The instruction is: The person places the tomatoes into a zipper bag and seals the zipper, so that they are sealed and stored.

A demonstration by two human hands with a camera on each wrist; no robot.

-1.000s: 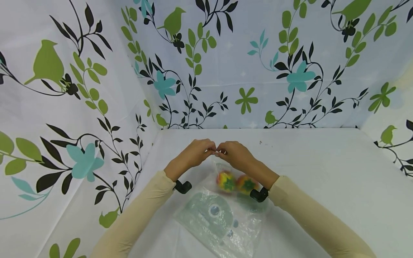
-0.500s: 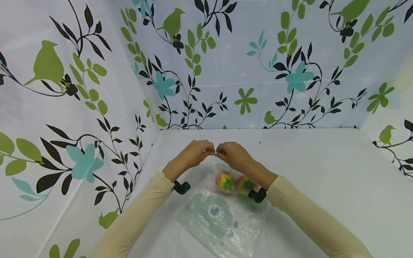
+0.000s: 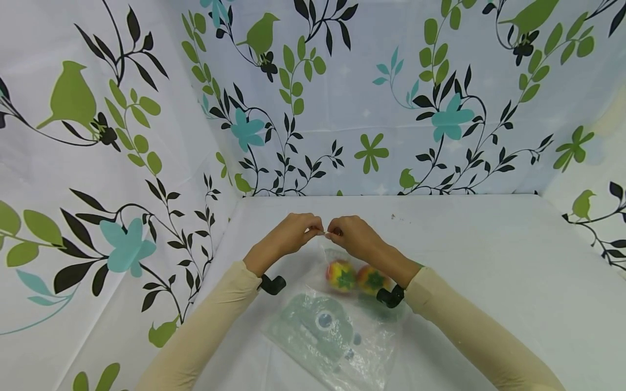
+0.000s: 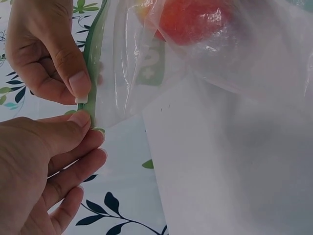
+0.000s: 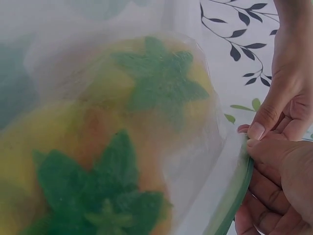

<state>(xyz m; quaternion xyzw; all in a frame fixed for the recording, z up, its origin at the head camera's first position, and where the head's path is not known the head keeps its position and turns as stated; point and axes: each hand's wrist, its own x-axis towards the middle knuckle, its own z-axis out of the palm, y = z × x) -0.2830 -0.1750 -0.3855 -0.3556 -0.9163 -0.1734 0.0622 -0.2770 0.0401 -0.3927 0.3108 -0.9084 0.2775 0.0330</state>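
A clear zip bag (image 3: 323, 331) with a green zip strip (image 4: 91, 54) lies below my hands. Inside it are two round red-yellow fruits (image 3: 340, 276) with green star-shaped tops. My left hand (image 3: 296, 233) pinches the end of the zip strip between thumb and index finger, its other fingers loosely bent. Right beside it, my right hand (image 3: 356, 236) pinches the same strip, its thumb close to the left thumb. In the right wrist view the bag's film blurs the fruits (image 5: 102, 191). Whether the strip is sealed along its length, I cannot tell.
A white table (image 3: 479, 260) spreads out under the bag, its far edge meeting a hanging cloth (image 3: 391, 98) printed with birds and leaves. Similar cloth (image 3: 98, 179) hangs along the left side. Each wrist carries a small black camera (image 3: 273, 285).
Both hands keep pinching at the zip strip's corner. Their fingertips stand very slightly farther apart than before; the bag and fruits have barely moved.
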